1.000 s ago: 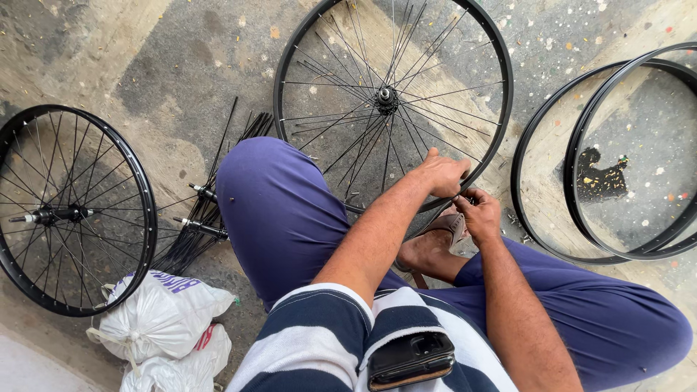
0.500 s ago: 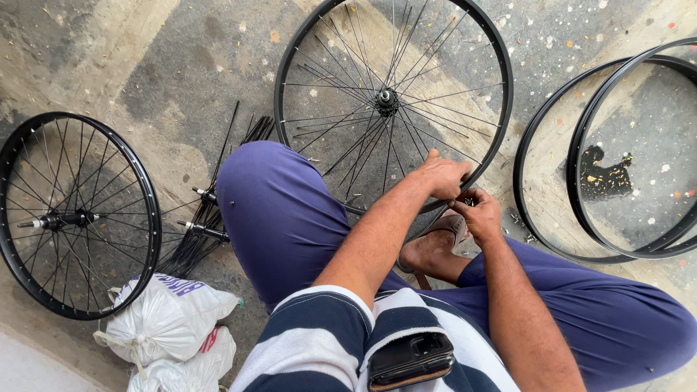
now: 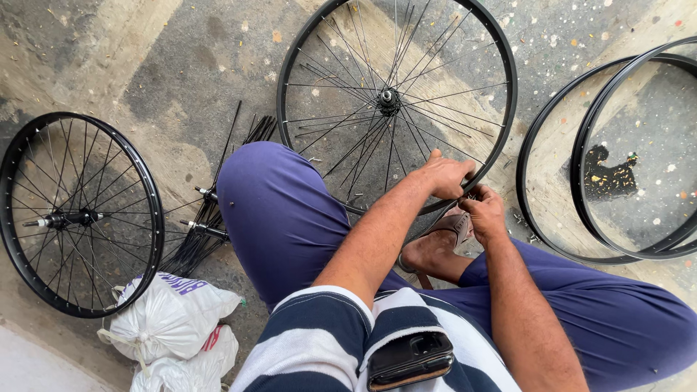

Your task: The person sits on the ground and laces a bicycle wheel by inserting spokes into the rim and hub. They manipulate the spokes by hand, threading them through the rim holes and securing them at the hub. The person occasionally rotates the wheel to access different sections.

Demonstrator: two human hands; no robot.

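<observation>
Hands (image 3: 465,192) unmoved on spoked wheel (image 3: 396,98) rim, as before.

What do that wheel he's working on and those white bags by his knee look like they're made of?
The wheel: likely metal, with a glossy black painted rim and thin wire spokes that catch light. The white bags: thin plastic by the look, crinkled, knotted and slightly shiny. Both hands, left and right, grip its lower rim.

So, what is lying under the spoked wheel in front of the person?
Under the wheel only stained concrete floor shows through the spokes. Its near rim is covered by the left hand and right hand; what lies beneath there, near the sandal, cannot be seen.
</observation>
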